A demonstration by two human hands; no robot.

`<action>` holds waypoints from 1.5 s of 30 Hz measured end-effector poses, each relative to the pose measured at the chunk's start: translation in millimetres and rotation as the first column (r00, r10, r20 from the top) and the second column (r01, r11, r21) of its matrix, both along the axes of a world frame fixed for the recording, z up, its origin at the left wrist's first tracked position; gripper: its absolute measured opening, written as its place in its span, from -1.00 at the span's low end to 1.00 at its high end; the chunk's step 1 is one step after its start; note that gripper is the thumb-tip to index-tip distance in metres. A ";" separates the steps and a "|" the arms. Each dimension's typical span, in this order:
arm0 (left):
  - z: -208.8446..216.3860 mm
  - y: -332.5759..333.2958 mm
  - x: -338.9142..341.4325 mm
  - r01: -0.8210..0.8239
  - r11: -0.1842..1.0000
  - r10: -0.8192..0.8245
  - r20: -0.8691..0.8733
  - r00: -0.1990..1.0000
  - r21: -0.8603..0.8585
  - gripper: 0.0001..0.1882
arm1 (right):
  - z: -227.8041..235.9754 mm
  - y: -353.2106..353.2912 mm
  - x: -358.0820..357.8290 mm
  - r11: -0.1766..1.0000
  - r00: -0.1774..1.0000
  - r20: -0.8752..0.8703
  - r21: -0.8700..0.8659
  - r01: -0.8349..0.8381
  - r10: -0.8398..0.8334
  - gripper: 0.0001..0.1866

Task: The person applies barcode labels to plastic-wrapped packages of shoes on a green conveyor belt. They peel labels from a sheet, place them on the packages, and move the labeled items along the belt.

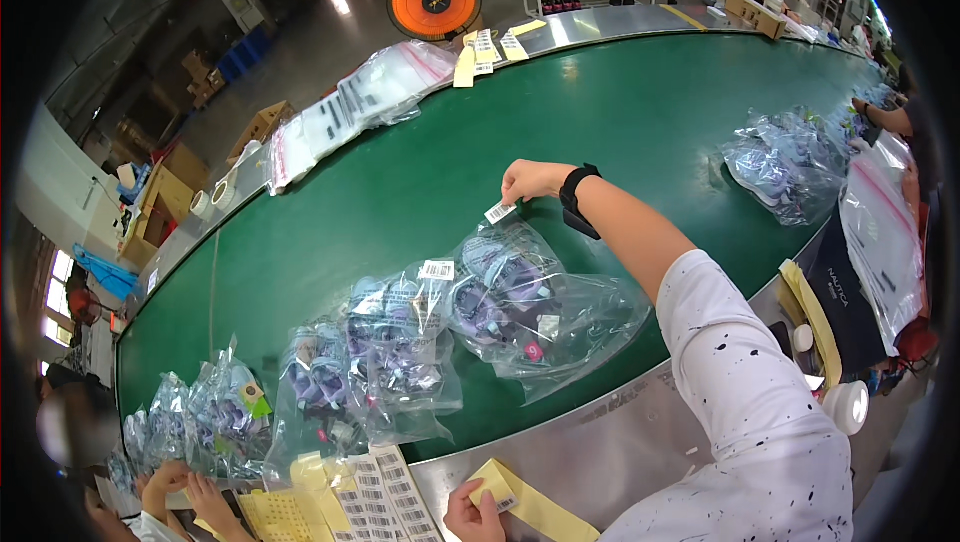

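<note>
My right hand [532, 182] reaches out over the green belt, a dark band on its wrist. Its fingers pinch a white barcode sticker [500, 212] at the upper edge of a clear plastic bag [590, 317] holding lavender-and-blue shoes [505, 277]. Low in the middle, my left hand [474, 514] is closed on a yellow backing strip [545, 510] that carries another barcode label. Just left of the first bag lies a second bagged pair of shoes [390, 332], with a barcode sticker [437, 270] on its plastic.
More bagged shoes [215, 402] lie at left near a co-worker's hands [185, 492]; others [785, 162] are at right. Barcode label sheets [375, 492] rest on the metal edge [590, 432] of the green belt [600, 102]. Flat plastic bags [350, 107] line the far edge.
</note>
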State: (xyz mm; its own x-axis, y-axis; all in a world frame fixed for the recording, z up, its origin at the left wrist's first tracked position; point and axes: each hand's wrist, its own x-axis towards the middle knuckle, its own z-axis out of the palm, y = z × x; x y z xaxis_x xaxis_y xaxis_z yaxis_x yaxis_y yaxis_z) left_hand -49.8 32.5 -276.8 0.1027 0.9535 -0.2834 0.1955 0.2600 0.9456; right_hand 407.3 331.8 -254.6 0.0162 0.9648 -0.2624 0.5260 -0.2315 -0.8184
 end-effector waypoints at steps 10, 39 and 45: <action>6.4 -8.1 7.0 0.029 0.999 -0.028 -0.037 0.999 0.030 -0.75 | -20.1 9.2 -11.5 0.995 0.988 0.144 0.074 -0.070 0.059 -0.79; 26.7 -5.9 27.0 0.085 0.989 -0.078 -0.059 0.995 0.123 -0.73 | 12.7 -333.9 215.4 0.839 0.123 0.946 0.200 0.506 -0.300 -0.70; 25.8 -6.7 33.3 0.113 0.983 -0.106 -0.050 0.993 0.143 -0.73 | 24.4 -241.6 97.4 0.773 0.549 0.570 0.578 0.262 -0.612 -0.78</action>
State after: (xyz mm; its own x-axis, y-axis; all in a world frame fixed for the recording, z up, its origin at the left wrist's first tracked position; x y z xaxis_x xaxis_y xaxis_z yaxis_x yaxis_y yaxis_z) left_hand -16.5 25.9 -251.0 0.1997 0.9685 -0.1490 0.2555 0.0954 0.9621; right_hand 504.7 90.2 -230.2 0.4703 0.7799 0.4130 0.8775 -0.3637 -0.3125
